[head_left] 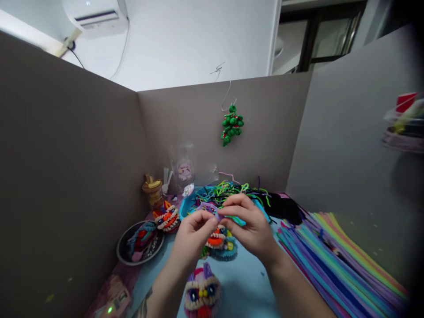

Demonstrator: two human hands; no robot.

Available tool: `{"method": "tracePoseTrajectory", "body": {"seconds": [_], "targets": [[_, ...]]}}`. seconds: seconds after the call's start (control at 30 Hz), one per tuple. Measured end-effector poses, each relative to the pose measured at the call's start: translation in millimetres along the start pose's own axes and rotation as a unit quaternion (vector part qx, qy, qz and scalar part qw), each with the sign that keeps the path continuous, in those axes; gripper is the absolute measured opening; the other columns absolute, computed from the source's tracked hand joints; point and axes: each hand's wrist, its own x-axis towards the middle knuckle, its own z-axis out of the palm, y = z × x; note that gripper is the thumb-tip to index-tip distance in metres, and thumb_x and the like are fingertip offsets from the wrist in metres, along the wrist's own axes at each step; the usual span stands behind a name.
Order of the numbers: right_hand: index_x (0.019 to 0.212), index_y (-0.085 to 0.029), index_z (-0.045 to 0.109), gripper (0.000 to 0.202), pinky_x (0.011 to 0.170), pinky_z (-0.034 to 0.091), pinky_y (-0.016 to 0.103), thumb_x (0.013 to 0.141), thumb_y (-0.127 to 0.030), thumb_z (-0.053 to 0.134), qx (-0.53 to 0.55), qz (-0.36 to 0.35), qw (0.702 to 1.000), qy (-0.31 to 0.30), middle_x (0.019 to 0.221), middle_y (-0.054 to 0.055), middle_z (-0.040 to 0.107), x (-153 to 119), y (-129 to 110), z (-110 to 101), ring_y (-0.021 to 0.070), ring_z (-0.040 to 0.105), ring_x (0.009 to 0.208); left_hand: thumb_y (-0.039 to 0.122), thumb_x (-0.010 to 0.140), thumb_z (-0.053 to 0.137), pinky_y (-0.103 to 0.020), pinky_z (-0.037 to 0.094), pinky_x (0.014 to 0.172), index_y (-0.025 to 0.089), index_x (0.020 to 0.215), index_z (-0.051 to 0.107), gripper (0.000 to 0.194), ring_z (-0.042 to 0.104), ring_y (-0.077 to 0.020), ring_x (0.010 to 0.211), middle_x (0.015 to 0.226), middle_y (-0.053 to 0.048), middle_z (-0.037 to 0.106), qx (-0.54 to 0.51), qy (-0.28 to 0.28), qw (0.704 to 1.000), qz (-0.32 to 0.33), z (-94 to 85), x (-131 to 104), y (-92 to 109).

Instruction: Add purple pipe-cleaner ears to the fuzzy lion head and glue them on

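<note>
A light purple pipe cleaner (208, 206), bent in a curve, is pinched between my two hands above the table. My left hand (195, 232) grips it between thumb and index finger. Close against it, my right hand (248, 225) pinches the same piece at its right end, the other fingers curled loosely. Below the hands stands an owl-like pipe-cleaner figure (202, 291) with big eyes and a yellow beak. Partly hidden behind my hands is another figure with an orange mouth (216, 238), next to a teal fuzzy piece (227, 251).
A blue tray (184, 207) heaped with pipe-cleaner scraps lies behind my hands. Long coloured pipe cleaners (334, 260) spread at the right. At the left are a metal bowl (121, 254), an orange figure (168, 217) and a brown cup (153, 194). A green ornament (232, 126) hangs from the grey partition (185, 115).
</note>
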Motion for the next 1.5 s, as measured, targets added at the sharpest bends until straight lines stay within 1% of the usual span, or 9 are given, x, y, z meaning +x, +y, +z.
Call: {"method": "tracePoseTrajectory", "body": {"seconds": [0.13,0.27,0.43,0.6,0.67,0.87,1.0,1.33,1.5], "targets": [[0.089,-0.023,0.07,0.012,0.076,0.049,0.033,0.083,-0.015,0.063,-0.008,-0.001,1.0,-0.015,0.089,0.004,0.06,0,2,0,0.0187,0.057,0.087,0.038,0.075,0.067,-0.021,0.033,0.051,0.014,0.07,0.064,0.024,0.043,-0.0094,0.054,0.059,0.002,0.053,0.06,0.004,0.998,0.035,-0.5,-2,2],[0.084,-0.021,0.069,0.01,0.075,0.047,0.031,0.085,-0.015,0.061,-0.002,0.048,0.998,-0.032,0.087,0.004,0.057,0,0,-1,0.0179,0.056,0.085,0.028,0.081,0.062,-0.022,0.037,0.055,0.016,0.07,0.066,0.017,0.051,-0.0127,0.062,0.066,-0.001,0.059,0.186,0.024,0.973,0.137,-0.2,-4,5],[0.073,-0.018,0.063,0.013,0.073,0.044,0.029,0.083,-0.013,0.057,-0.004,0.141,0.986,-0.083,0.083,0.003,0.055,3,-5,0,0.0163,0.055,0.08,0.019,0.087,0.055,-0.023,0.041,0.06,0.017,0.078,0.065,0.014,0.055,-0.0137,0.065,0.07,-0.002,0.06,0.338,0.039,0.893,0.296,-1.3,-6,-2],[0.061,-0.018,0.055,0.022,0.066,0.041,0.028,0.082,-0.015,0.055,-0.007,0.232,0.964,-0.132,0.074,0.002,0.054,5,0,4,0.0157,0.054,0.072,0.013,0.088,0.051,-0.027,0.043,0.065,0.017,0.084,0.066,0.017,0.057,-0.0179,0.072,0.077,-0.005,0.065,0.466,0.059,0.804,0.366,-4.1,-3,-15],[0.06,-0.018,0.055,0.022,0.066,0.041,0.028,0.082,-0.019,0.055,0.005,0.248,0.959,-0.133,0.073,0.001,0.054,5,3,4,0.0158,0.054,0.071,0.013,0.088,0.051,-0.028,0.044,0.066,0.017,0.084,0.066,0.016,0.058,-0.0179,0.074,0.078,-0.005,0.065,0.459,0.059,0.814,0.351,-3.9,-1,-17],[0.071,-0.018,0.064,0.022,0.075,0.044,0.031,0.084,-0.034,0.056,0.11,0.268,0.953,-0.089,0.083,0.005,0.059,5,8,3,0.0184,0.056,0.081,0.023,0.083,0.06,-0.022,0.041,0.056,0.017,0.07,0.066,0.015,0.056,-0.0134,0.062,0.066,-0.001,0.065,0.295,0.097,0.925,0.217,-0.9,2,-6],[0.075,-0.019,0.065,0.012,0.072,0.044,0.029,0.077,-0.031,0.063,0.136,0.287,0.945,-0.073,0.085,0.003,0.057,3,8,6,0.0175,0.055,0.081,0.029,0.079,0.063,-0.021,0.043,0.056,0.016,0.07,0.068,0.016,0.057,-0.0138,0.062,0.066,-0.001,0.066,0.215,0.11,0.96,0.139,-1.6,4,-4],[0.07,-0.019,0.056,0.02,0.064,0.041,0.026,0.08,-0.035,0.061,0.243,0.329,0.912,-0.02,0.071,-0.001,0.055,2,0,17,0.014,0.051,0.069,0.023,0.072,0.069,-0.023,0.045,0.058,0.016,0.085,0.07,0.014,0.057,-0.0147,0.066,0.074,-0.002,0.066,0.196,0.036,0.974,0.103,-2.1,4,-5],[0.072,-0.018,0.056,0.026,0.062,0.042,0.027,0.077,-0.041,0.065,0.29,0.376,0.877,-0.08,0.068,0.0,0.059,2,4,4,0.0134,0.053,0.065,0.02,0.081,0.062,-0.024,0.049,0.065,0.022,0.105,0.065,0.024,0.061,-0.0163,0.082,0.096,-0.004,0.066,0.208,-0.016,0.967,0.147,-21.4,2,6]]}}
